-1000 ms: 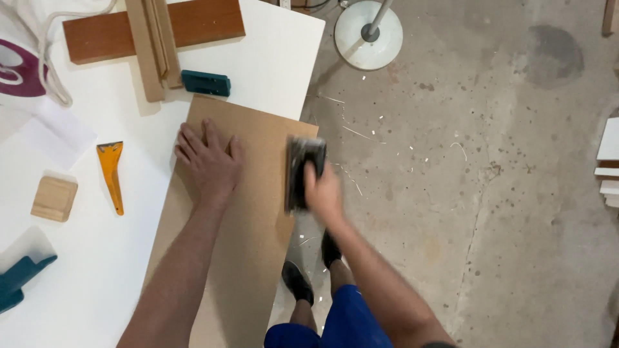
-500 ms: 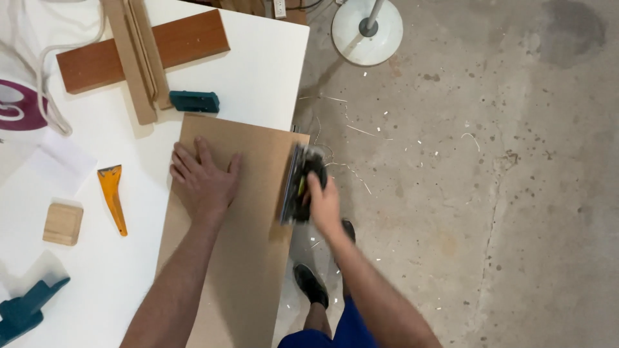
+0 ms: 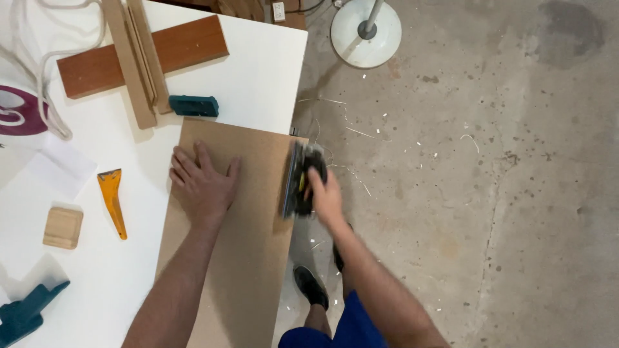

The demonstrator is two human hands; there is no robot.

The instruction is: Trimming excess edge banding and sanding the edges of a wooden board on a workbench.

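- A brown board [image 3: 248, 212] lies flat on the white table [image 3: 258, 77], its long right edge running along the table's right side, where the table ends above the floor [image 3: 503, 193].
- The left hand [image 3: 203, 183] lies open and flat on the board, palm down, fingers spread and pointing away from the person. It grips nothing; it only presses on the board's upper left part.
- The right hand [image 3: 325, 196] is closed round a dark sanding block [image 3: 300, 180] with a bit of yellow on it. The block sits against the board's right edge, near the far corner, with the hand on its outer side, over the floor.
- The two hands are at about the same height along the board, the left one on top of it and the right one just beside its edge, with a bare strip of board between them.
- Just beyond the far edge of the board lies a small teal block [image 3: 193, 105], close to the left hand's fingertips but apart from them.
- Farther back a reddish plank [image 3: 187, 48] lies across the table, crossed by pale wooden strips [image 3: 132, 61].
- To the left of the board lie an orange scraper [image 3: 113, 200] and a small pale wooden block [image 3: 63, 227]; a teal tool [image 3: 26, 312] shows at the lower left corner.
- On the floor stands a round white base with a pole [image 3: 365, 32], and the person's dark shoes [image 3: 313, 287] show below the right arm.
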